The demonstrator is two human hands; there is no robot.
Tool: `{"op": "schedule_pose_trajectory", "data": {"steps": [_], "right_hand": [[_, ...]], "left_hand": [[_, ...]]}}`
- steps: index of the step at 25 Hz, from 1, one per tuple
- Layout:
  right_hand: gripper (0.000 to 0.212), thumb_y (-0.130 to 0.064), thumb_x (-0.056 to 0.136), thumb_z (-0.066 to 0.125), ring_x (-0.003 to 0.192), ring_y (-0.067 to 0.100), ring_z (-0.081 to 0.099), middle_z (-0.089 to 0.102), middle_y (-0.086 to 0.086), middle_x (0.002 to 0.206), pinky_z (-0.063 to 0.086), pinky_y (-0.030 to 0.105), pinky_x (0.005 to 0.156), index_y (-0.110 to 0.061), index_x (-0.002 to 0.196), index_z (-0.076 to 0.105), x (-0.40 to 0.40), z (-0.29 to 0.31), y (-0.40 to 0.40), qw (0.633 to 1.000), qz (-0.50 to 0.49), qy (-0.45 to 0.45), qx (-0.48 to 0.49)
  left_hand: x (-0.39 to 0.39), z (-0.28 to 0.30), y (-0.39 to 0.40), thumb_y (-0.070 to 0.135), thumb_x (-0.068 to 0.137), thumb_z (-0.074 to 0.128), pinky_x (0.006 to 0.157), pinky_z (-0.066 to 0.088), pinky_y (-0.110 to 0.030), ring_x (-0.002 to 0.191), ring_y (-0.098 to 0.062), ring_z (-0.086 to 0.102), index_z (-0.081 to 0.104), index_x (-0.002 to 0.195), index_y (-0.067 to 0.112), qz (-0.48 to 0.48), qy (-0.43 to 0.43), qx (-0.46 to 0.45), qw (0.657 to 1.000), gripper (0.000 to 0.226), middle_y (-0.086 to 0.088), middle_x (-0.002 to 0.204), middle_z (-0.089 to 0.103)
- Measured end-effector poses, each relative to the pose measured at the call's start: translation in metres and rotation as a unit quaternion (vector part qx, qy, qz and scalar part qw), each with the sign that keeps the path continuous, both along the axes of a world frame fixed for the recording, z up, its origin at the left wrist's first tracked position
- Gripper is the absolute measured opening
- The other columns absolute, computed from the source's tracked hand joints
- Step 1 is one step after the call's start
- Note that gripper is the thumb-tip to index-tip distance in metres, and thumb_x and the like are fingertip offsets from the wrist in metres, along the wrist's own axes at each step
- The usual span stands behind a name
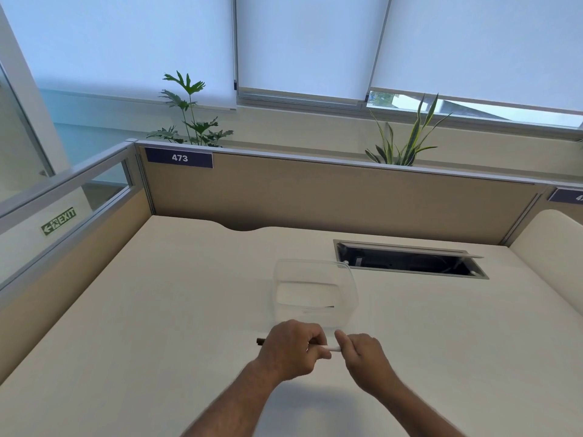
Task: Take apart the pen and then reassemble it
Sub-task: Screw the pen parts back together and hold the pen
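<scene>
A slim pen (328, 347) with a pale body lies level between both hands, just above the cream desk (157, 310). My left hand (290, 351) is wrapped around its left part, and a dark end pokes out past the knuckles on the left. My right hand (362, 354) pinches the pen's white right end between thumb and fingertips. Most of the pen is hidden inside the left fist. A clear plastic box (315, 291) stands just beyond the hands, with a thin dark piece lying inside it near its right wall.
An open cable hatch (410, 260) is set into the desk at the back right. Beige partition walls (315, 197) close off the desk at the back and left. Potted plants stand behind the partition.
</scene>
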State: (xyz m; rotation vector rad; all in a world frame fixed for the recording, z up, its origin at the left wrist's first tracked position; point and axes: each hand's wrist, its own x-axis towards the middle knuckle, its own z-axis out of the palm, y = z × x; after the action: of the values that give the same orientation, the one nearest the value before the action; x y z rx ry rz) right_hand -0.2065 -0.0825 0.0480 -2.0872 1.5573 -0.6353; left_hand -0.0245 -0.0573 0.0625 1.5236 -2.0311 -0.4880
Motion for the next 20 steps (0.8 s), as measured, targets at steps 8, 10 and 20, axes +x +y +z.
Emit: {"op": "schedule_pose_trajectory", "data": {"steps": [8,10,20], "right_hand": [[0.049,-0.026,0.102,0.048,0.045,0.005,0.041,0.050,-0.012,0.046,0.033,0.023,0.049,-0.026,0.052,0.046,-0.003,0.005,0.009,0.990,-0.012,-0.143,-0.006],[0.041,-0.033,0.100,0.046,0.046,0.007,0.041,0.050,-0.013,0.049,0.031,0.021,0.048,-0.022,0.060,0.048,-0.010,0.003,0.010,0.990,0.038,-0.124,-0.054],[0.040,-0.036,0.096,0.046,0.045,0.004,0.029,0.030,-0.014,0.047,0.023,0.018,0.046,-0.020,0.058,0.043,-0.014,-0.003,0.009,0.987,0.073,-0.074,-0.124]], "left_hand": [[-0.006,0.001,0.001,0.039,0.090,0.052,0.062,0.053,-0.032,0.065,-0.020,0.062,0.070,0.085,0.020,-0.008,-0.025,0.022,0.999,0.027,0.000,0.075,0.074],[-0.006,0.003,0.001,0.033,0.093,0.049,0.061,0.051,-0.031,0.064,-0.020,0.062,0.072,0.083,0.019,-0.022,-0.010,0.049,0.998,0.028,-0.002,0.077,0.074],[-0.006,0.003,0.002,0.020,0.092,0.057,0.062,0.054,-0.031,0.053,-0.007,0.054,0.073,0.077,0.014,-0.063,0.053,0.090,0.993,0.023,0.001,0.063,0.069]]}}
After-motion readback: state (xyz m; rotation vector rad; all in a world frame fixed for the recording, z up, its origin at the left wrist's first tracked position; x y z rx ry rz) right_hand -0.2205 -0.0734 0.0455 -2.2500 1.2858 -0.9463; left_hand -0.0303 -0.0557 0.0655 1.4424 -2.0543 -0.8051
